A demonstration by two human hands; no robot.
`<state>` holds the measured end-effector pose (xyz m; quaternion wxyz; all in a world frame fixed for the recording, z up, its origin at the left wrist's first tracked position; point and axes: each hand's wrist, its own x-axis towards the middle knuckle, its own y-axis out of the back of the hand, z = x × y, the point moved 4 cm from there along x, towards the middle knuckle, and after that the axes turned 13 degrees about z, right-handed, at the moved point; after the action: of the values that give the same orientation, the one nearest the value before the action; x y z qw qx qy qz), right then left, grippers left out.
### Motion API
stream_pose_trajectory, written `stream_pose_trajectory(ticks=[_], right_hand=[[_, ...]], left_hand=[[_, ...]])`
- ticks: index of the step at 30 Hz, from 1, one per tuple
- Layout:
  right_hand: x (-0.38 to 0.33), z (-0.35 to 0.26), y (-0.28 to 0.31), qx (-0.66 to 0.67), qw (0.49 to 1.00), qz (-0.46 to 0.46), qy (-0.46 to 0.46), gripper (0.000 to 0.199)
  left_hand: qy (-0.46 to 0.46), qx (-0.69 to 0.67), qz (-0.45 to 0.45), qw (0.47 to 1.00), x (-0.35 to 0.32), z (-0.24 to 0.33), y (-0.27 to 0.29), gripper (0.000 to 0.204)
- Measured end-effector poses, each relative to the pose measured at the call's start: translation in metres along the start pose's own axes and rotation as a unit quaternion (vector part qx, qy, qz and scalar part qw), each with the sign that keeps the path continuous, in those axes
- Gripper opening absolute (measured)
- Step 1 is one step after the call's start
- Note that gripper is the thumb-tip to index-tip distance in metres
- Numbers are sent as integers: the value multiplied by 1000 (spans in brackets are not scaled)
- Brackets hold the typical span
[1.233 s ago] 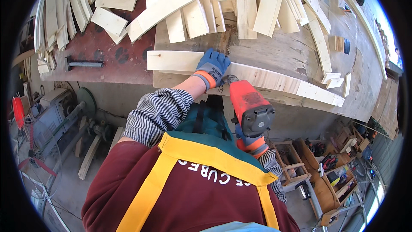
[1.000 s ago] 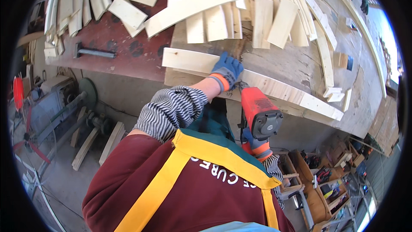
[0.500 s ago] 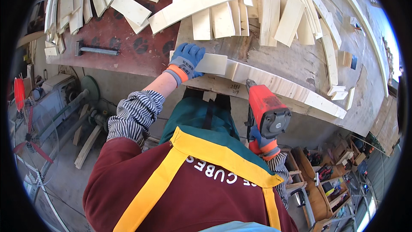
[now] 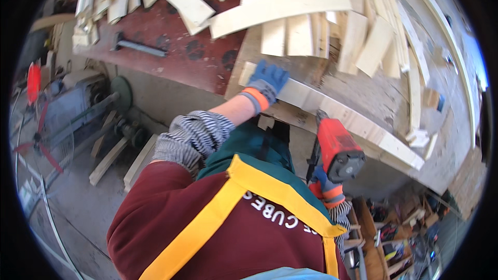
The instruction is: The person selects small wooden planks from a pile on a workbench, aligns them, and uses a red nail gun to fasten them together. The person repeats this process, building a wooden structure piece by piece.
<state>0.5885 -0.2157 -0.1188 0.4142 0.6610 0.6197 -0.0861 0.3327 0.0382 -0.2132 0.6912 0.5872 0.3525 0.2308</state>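
Observation:
My left hand [image 4: 267, 83], in a blue and orange glove, lies flat with fingers spread on the left end of a long curved pale wooden board [image 4: 358, 122] along the workbench's near edge. In a matching glove, my right hand [image 4: 326, 184] grips the handle of a red power tool [image 4: 337, 145]. The tool's nose points at the board's near edge, just right of my left hand. Whether the nose touches the wood is hard to tell.
Several curved wooden slats [image 4: 290, 8] are piled on the workbench [image 4: 373, 93] beyond the board. A dark metal bar [image 4: 137, 47] lies on a red tabletop [image 4: 176, 52] to the left. A grey machine [image 4: 78, 109] and loose planks [image 4: 111, 158] are on the floor at left; shelves [image 4: 394, 228] with small items stand lower right.
My left hand slid leftward along the board to its left end. The red tool stayed near the board's front edge, shifting slightly right and lower.

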Motion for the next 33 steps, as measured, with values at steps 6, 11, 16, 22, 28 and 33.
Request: stream_pose_trajectory(ticks=[6,11,16,22,28,33], right_hand=[[14,-75,1,41,999,-29,-20,24],[9,-76,3,56,995,-25,-80,24],[9,-61,8,-18,995,-100,19,6],[8,-58,11,-30,994,-103,39,10],[10,-12,11,-13,998,-53,-7,19],[9,-2,-1,-44,998,-38,10,17]], left_hand=[[5,-38,9,999,-5,-3,11,79],[-13,-78,24,997,-2,-5,11,72],[-4,-62,110,992,-4,-2,-3,54],[-21,-75,72,994,-1,-3,1,62],[-20,-97,33,995,1,-10,6,82],[-15,-79,38,996,-1,-11,11,78]])
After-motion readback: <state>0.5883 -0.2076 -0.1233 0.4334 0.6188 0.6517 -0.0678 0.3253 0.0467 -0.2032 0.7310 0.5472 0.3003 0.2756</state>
